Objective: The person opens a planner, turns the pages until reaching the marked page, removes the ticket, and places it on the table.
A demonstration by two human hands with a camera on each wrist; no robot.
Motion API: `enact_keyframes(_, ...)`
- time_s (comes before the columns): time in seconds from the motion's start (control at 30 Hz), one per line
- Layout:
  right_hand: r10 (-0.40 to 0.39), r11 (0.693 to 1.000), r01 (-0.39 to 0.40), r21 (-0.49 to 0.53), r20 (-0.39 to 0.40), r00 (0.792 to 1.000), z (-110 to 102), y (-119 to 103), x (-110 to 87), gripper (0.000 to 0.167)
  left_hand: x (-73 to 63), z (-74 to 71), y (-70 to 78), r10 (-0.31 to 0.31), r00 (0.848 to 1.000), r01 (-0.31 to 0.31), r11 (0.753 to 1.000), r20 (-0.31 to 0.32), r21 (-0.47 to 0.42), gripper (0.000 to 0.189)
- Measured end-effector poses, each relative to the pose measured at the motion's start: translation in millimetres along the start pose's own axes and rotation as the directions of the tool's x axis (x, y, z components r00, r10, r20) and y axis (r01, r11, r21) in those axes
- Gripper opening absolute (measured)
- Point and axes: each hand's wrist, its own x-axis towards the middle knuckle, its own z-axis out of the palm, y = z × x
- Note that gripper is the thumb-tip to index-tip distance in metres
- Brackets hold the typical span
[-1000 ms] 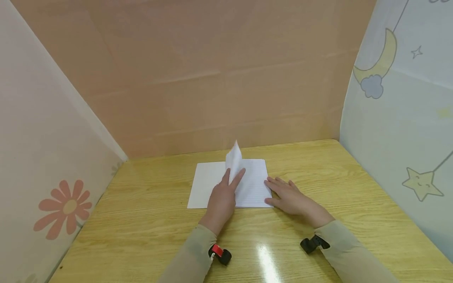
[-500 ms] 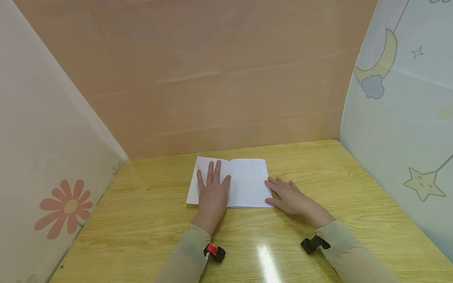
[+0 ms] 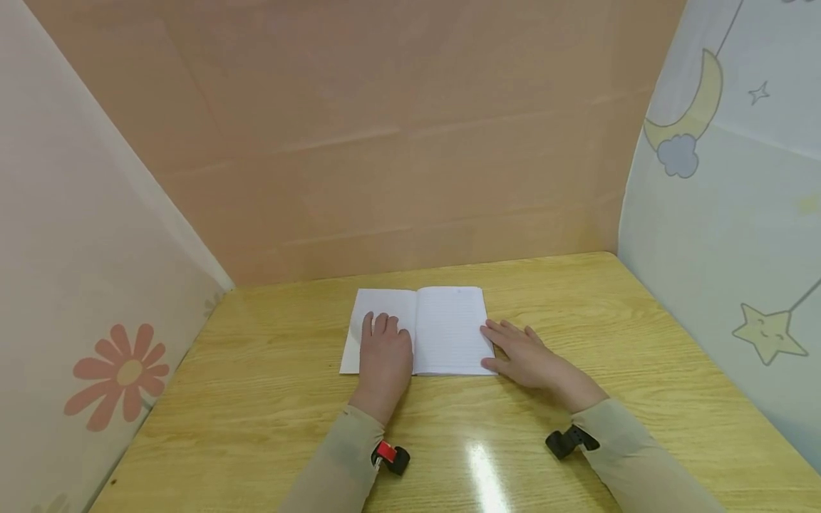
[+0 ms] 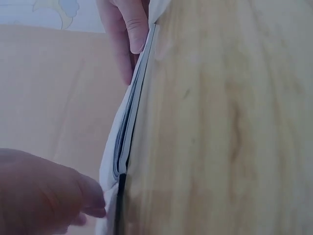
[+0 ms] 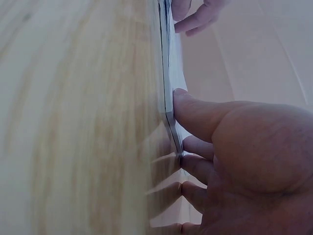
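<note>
An open notebook [image 3: 451, 331] with ruled white pages lies flat on the wooden table. My left hand [image 3: 385, 363] rests on its left page near the spine, the fingers bent and the fingertips down on the paper. At the right edge, my right hand [image 3: 531, 358] touches the notebook with its thumb and forefinger on the page margin and the other fingers spread over the table. The right wrist view shows the right thumb [image 5: 193, 115] on top of the pages. Seen edge-on in the left wrist view, the notebook [image 4: 131, 132] has a dark spine close to the left fingers.
The wooden table [image 3: 256, 399] reaches back to a brown sheet [image 3: 410, 142]. A pale panel with a flower [image 3: 126, 374] stands at the left, another with a moon and star [image 3: 766, 333] at the right. Black wrist cameras [image 3: 564, 443] sit on both sleeves.
A raised leaf was turned over to the left by my left hand and now lies down. Since then, the left fingers have drawn in and bent. My right hand has stayed in place.
</note>
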Motion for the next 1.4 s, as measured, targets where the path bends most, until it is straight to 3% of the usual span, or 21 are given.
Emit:
enact_keyframes(0.13,0.01,1.0,-0.01,-0.01,0.0,1.0,-0.7,-2.1,-0.3,0.078,-0.2,-4.2,4.3,-0.002,0.997,0.004,1.0,0.081,-0.022,0.026)
enact_keyframes(0.23,0.013,1.0,-0.013,-0.01,-0.006,1.0,2.0,1.0,0.9,0.078,-0.6,-3.4,7.8,0.007,0.996,0.005,0.991,0.09,-0.134,0.028)
enact_keyframes(0.33,0.015,1.0,-0.015,-0.015,-0.009,1.0,3.8,3.9,2.5,0.078,1.6,-1.9,12.3,0.0,0.996,0.026,0.959,0.092,-0.283,0.049)
enact_keyframes(0.47,0.009,1.0,-0.01,-0.024,-0.032,0.999,7.6,9.0,5.0,0.078,7.8,-4.8,23.3,-0.012,0.977,0.097,0.915,0.212,-0.391,0.069)
enact_keyframes(0.63,0.015,0.999,-0.016,-0.032,-0.031,0.999,7.7,6.5,5.9,0.076,9.5,-4.9,37.0,-0.003,0.941,0.14,0.915,0.339,-0.379,0.078)
enact_keyframes(0.87,0.003,1.0,-0.003,-0.021,-0.018,1.0,4.9,8.0,4.6,0.078,7.8,-4.6,44.3,0.003,0.927,0.139,0.926,0.376,-0.351,0.083)
enact_keyframes(1.2,0.006,1.0,-0.006,-0.009,-0.005,1.0,4.5,12.7,3.8,0.079,8.3,-4.4,45.2,-0.008,0.928,0.154,0.92,0.374,-0.362,0.074)
enact_keyframes(1.4,0.003,1.0,-0.003,0.002,-0.007,1.0,6.6,15.3,4.6,0.082,8.9,-0.5,45.7,-0.034,0.941,0.167,0.912,0.337,-0.376,0.068)
